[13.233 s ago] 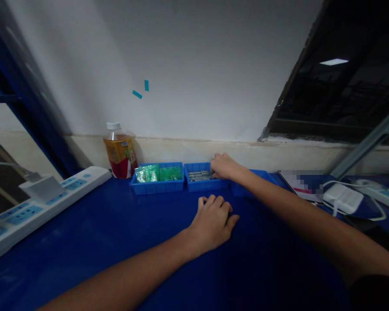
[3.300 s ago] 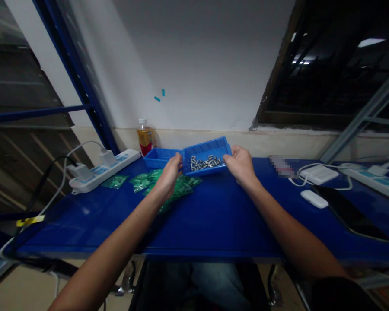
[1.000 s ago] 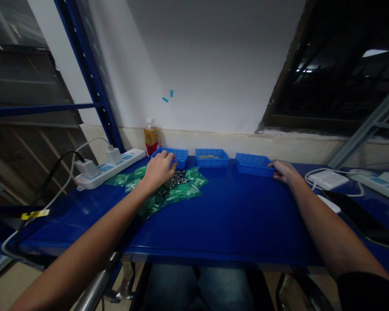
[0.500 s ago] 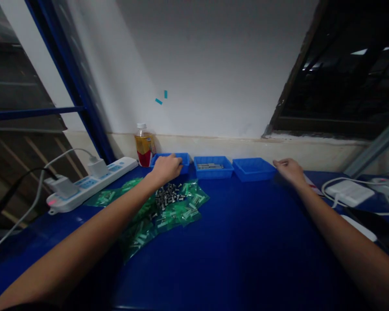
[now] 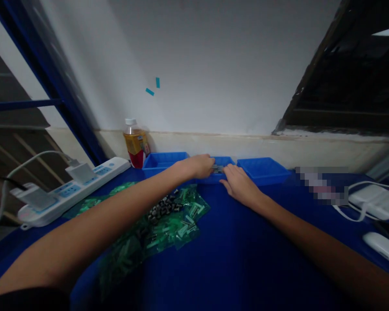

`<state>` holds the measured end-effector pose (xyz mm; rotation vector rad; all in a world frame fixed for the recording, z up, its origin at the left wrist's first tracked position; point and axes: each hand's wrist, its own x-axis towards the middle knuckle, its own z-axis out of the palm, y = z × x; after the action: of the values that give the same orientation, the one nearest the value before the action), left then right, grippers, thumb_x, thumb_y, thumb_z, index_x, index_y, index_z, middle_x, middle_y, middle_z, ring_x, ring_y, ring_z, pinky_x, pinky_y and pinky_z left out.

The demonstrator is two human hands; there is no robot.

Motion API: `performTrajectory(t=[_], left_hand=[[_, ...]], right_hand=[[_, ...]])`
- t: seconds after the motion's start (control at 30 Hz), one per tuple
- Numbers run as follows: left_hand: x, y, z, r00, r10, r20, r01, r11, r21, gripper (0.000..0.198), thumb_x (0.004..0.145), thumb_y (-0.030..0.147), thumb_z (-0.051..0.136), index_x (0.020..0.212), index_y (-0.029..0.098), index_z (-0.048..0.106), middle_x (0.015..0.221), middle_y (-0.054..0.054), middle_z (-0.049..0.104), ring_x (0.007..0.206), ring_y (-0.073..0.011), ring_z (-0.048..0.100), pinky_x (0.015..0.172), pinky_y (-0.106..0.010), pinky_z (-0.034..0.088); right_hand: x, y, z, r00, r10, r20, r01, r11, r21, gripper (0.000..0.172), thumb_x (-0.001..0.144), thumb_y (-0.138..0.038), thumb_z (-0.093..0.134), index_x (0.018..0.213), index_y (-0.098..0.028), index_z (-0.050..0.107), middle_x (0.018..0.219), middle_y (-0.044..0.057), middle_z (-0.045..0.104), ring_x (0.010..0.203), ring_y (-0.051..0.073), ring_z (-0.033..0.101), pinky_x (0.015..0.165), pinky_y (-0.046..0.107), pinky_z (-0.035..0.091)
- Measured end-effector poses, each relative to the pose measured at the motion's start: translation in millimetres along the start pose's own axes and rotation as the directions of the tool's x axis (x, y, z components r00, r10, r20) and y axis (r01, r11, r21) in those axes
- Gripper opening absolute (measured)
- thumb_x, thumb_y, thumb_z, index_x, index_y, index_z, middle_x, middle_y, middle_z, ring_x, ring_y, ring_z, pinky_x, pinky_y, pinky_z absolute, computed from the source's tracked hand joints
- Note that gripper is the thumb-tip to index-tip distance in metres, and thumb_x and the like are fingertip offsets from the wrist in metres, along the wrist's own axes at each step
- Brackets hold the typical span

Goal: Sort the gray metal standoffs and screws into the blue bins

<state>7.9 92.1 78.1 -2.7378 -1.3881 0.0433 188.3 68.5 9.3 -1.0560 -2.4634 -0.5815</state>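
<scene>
Both my hands meet at the middle blue tray, the second of three in a row at the wall. My left hand curls over its left end. My right hand closes on its front right edge. Small grey metal parts show inside the tray between the hands. An empty-looking left blue tray and a right blue tray flank it. Under my left forearm, a pile of green plastic bags lies on the blue table, with a heap of small metal parts on top.
A bottle of orange drink stands at the wall, left of the trays. A white power strip with plugged adapters lies at the left. At the right lie a white charger with cable and a white oblong device.
My left hand has moved from the left tray to the middle one. My right hand has come in from beyond the right tray to the middle tray. The camera has moved closer.
</scene>
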Motion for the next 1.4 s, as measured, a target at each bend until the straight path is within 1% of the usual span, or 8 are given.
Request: performTrajectory(t=[0.1,0.33,0.6,1.1,1.2,1.3,1.33,1.4], left_hand=[[7.0,10.5,4.2,0.999,-0.05,0.02,0.049,0.999,0.02,0.032,0.085,0.026,0.049,0.11,0.01,0.057,0.105,-0.017,0.062,0.081,-0.0233,0.062,0.066,-0.03,0.046],[1.5,17.9,15.6,0.991,-0.003,-0.133,0.011,0.998,0.065,0.031,0.087,0.027,0.047,0.107,0.005,0.058,0.105,-0.019,0.059,0.096,-0.0286,0.059,0.081,-0.036,0.045],[-9.4,22.4,20.9,0.967,0.011,-0.255,0.017,0.994,0.11,0.025,0.085,0.025,0.048,0.104,0.009,0.054,0.105,-0.015,0.057,0.097,-0.0251,0.055,0.081,-0.033,0.045],[-23.0,34.9,16.4,0.959,0.0,-0.282,0.031,0.994,0.105,0.029,0.089,0.023,0.041,0.106,0.005,0.056,0.102,-0.017,0.057,0.097,-0.0256,0.053,0.086,-0.035,0.042],[-40.3,30.5,8.3,0.904,0.005,-0.429,0.009,1.0,0.03,0.03,0.091,0.022,0.037,0.111,0.008,0.054,0.105,-0.015,0.057,0.101,-0.0242,0.052,0.091,-0.035,0.041],[-54.3,15.4,9.6,0.757,-0.182,-0.628,0.085,0.98,-0.182,0.032,0.091,0.022,0.038,0.118,0.009,0.05,0.116,-0.015,0.054,0.109,-0.0224,0.05,0.096,-0.034,0.039],[-56.4,9.3,12.5,0.73,-0.285,-0.621,0.132,0.95,-0.282,0.034,0.09,0.024,0.041,0.12,0.008,0.048,0.118,-0.016,0.053,0.108,-0.0222,0.051,0.094,-0.034,0.041],[-56.9,-1.4,20.7,0.745,-0.447,-0.495,0.215,0.864,-0.456,0.041,0.087,0.027,0.048,0.123,0.006,0.046,0.118,-0.018,0.055,0.102,-0.0225,0.056,0.09,-0.034,0.044]], right_hand=[[-2.7,2.2,4.8,1.0,-0.021,-0.009,0.021,0.997,0.07,0.003,0.086,-0.016,0.051,0.088,-0.014,0.051,0.088,0.011,0.053,0.085,0.025,0.047,0.074,0.035,0.04],[-9.1,-7.7,2.3,1.0,0.003,-0.014,-0.002,0.998,0.065,0.002,0.085,-0.013,0.052,0.087,-0.015,0.052,0.09,0.011,0.052,0.09,0.026,0.043,0.077,0.037,0.041],[-12.7,-11.1,1.6,1.0,0.003,-0.026,-0.003,1.0,0.022,0.007,0.084,-0.01,0.05,0.087,-0.015,0.054,0.09,0.011,0.052,0.091,0.026,0.042,0.077,0.037,0.04],[-16.3,-15.6,-4.2,1.0,-0.001,-0.015,0.002,0.999,0.041,0.018,0.08,-0.005,0.047,0.092,-0.015,0.055,0.091,0.011,0.054,0.092,0.027,0.043,0.079,0.04,0.04],[-17.1,-15.4,-3.7,0.999,0.013,-0.033,-0.011,0.999,0.046,0.018,0.08,-0.005,0.047,0.092,-0.015,0.055,0.091,0.012,0.055,0.092,0.027,0.044,0.079,0.04,0.041],[-17.7,-15.5,-5.1,0.999,0.001,-0.042,0.0,1.0,0.028,0.017,0.08,-0.006,0.048,0.092,-0.016,0.055,0.09,0.011,0.055,0.093,0.027,0.044,0.079,0.038,0.041],[-17.8,-15.8,-5.9,0.999,-0.006,-0.04,0.007,1.0,0.02,0.016,0.08,-0.007,0.049,0.092,-0.016,0.055,0.09,0.011,0.055,0.092,0.026,0.045,0.079,0.038,0.041],[-18.0,-16.3,-7.3,0.999,-0.014,-0.034,0.014,1.0,0.007,0.015,0.079,-0.007,0.05,0.091,-0.016,0.055,0.09,0.01,0.056,0.092,0.026,0.045,0.079,0.037,0.041]])
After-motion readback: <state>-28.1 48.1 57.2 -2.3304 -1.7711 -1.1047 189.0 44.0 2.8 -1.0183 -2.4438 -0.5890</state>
